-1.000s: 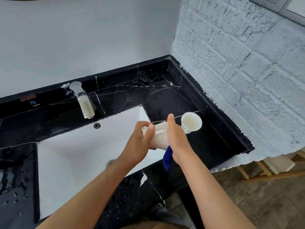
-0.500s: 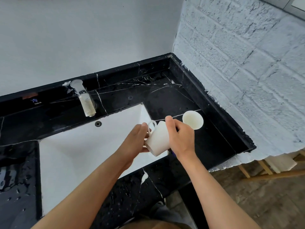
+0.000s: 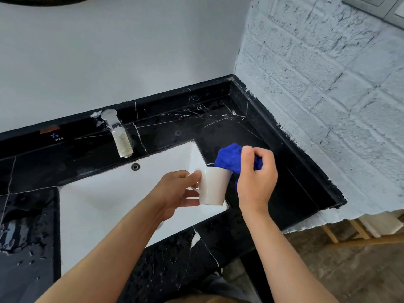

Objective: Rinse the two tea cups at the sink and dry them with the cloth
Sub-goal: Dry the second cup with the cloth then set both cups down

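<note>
**White cup held over the sink corner, blue cloth bunched at its mouth**

A white tea cup [image 3: 213, 186] is shown above the right front corner of the white sink basin [image 3: 105, 206], tilted slightly with its mouth turned up and away. It is gripped by the left hand [image 3: 175, 193]: the thumb is laid against the upper wall beside the handle, and the curled fingers are closed around the handle side, two fingertips being visible against the lower wall. A blue cloth [image 3: 229, 159] is seen bunched at the rim of the cup, its lower edge touching or entering the mouth; how far it reaches inside cannot be told. The cloth is pinched by the right hand [image 3: 256, 180], whose thumb is raised against the wad and whose fingers are curled tightly over its far side. A strip of the same blue is visible below that hand, between the palm and the cup. The second cup cannot be seen; the counter behind the right hand is hidden by hand and cloth.

The basin is set into a black veined stone counter [image 3: 218, 127], wet with droplets at the near left. A metal tap [image 3: 119, 136] is mounted behind the basin, with an overflow hole [image 3: 135, 166] below it and a small label reading COLD [image 3: 57, 137] to its left. A plain white wall [image 3: 109, 57] is shown behind, and a white painted brick wall [image 3: 328, 106] to the right.
</note>
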